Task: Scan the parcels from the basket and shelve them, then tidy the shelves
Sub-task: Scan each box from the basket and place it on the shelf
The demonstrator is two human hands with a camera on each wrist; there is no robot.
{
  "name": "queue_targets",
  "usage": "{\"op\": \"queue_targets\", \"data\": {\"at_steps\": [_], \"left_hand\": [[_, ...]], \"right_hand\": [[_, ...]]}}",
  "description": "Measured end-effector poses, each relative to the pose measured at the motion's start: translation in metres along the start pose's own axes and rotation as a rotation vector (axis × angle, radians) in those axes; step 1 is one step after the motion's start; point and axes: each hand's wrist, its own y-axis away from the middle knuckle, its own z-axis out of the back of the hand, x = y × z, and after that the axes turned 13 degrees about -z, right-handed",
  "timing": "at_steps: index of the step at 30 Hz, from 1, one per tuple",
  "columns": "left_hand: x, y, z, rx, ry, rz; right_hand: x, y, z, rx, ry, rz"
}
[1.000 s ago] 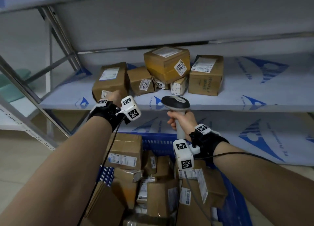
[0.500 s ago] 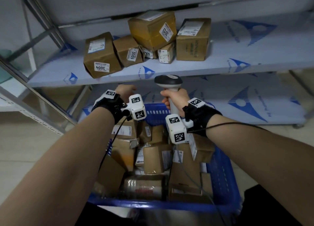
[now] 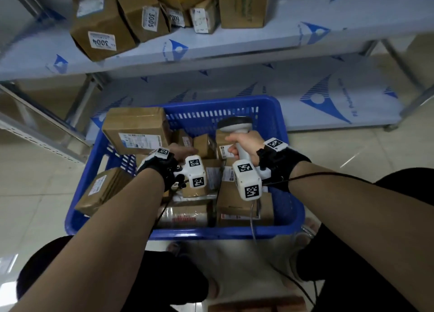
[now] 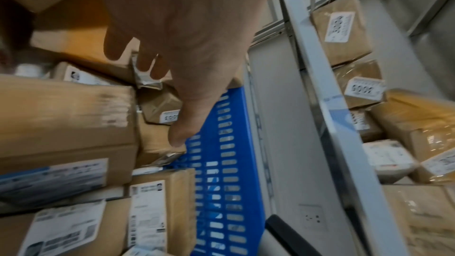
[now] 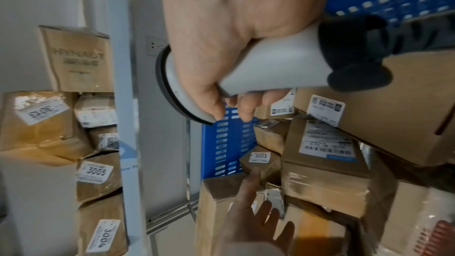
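Note:
A blue basket [image 3: 211,235] full of brown parcels stands on the floor in front of the shelves. My left hand [image 3: 185,151] reaches into it with fingers spread and straight and holds nothing. Its index finger [image 5: 255,177] lies by a small parcel labelled 3003 [image 5: 261,164], and I cannot tell if it touches. My right hand [image 3: 244,145] grips the white handle of the barcode scanner [image 3: 236,126] above the basket's far right. A large labelled box [image 3: 136,128] leans in the far left corner.
The upper shelf [image 3: 234,44] holds several parcels, among them 3004 [image 3: 101,30] and 3005 [image 3: 145,16]. A lower shelf [image 3: 305,95] runs behind the basket. Metal uprights [image 3: 82,100] stand at the left. The scanner's cable [image 3: 252,220] hangs over the basket's near rim.
My left hand has come down from parcel 3004 on the shelf into the basket. The right hand has lowered the scanner too, and my view has tilted down.

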Motion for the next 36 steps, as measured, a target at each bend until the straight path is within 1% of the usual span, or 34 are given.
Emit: {"op": "queue_targets", "data": {"at_steps": [3, 5, 7, 9, 11, 13, 16, 19, 22, 23, 26, 28, 30, 33, 36], "left_hand": [[0.016, -0.014, -0.016, 0.066, -0.073, 0.017], [0.028, -0.026, -0.027, 0.059, -0.121, 0.034], [0.036, -0.032, -0.035, 0.068, -0.081, 0.061], [0.04, -0.038, -0.041, 0.073, -0.091, 0.094], [0.046, -0.048, -0.046, 0.081, -0.095, 0.089], [0.046, -0.052, -0.047, 0.097, -0.098, 0.089], [0.043, -0.051, -0.032, 0.07, -0.057, 0.109], [0.036, -0.05, 0.0, 0.022, 0.062, 0.083], [0.021, -0.038, 0.034, -0.099, 0.143, -0.016], [0.014, -0.03, 0.043, -0.111, 0.174, -0.062], [0.0, -0.006, 0.059, -0.085, 0.24, -0.201], [-0.007, 0.011, 0.065, -0.056, 0.27, -0.271], [-0.01, 0.025, 0.07, -0.012, 0.351, -0.298], [-0.014, 0.042, 0.08, 0.009, 0.437, -0.305], [-0.022, 0.058, 0.085, 0.061, 0.442, -0.303]], "right_hand": [[-0.014, -0.019, -0.001, -0.019, 0.004, -0.07], [-0.021, -0.036, 0.0, -0.04, -0.04, -0.116], [-0.024, -0.047, 0.002, -0.058, -0.072, -0.153], [-0.026, -0.056, 0.004, -0.061, -0.095, -0.181], [-0.026, -0.063, 0.005, -0.064, -0.095, -0.199], [-0.025, -0.065, 0.006, -0.068, -0.084, -0.208], [-0.021, -0.063, 0.007, -0.066, -0.09, -0.203], [-0.01, -0.052, 0.007, -0.068, -0.091, -0.164], [0.002, -0.034, 0.006, -0.071, -0.094, -0.075], [0.006, -0.027, 0.006, -0.073, -0.1, -0.046], [0.015, -0.008, 0.005, -0.055, -0.125, 0.034], [0.021, 0.003, 0.007, -0.082, -0.148, 0.096], [0.027, 0.015, 0.008, -0.106, -0.192, 0.155], [0.039, 0.031, 0.009, -0.087, -0.25, 0.192], [0.047, 0.043, 0.008, -0.059, -0.197, 0.193]]}}
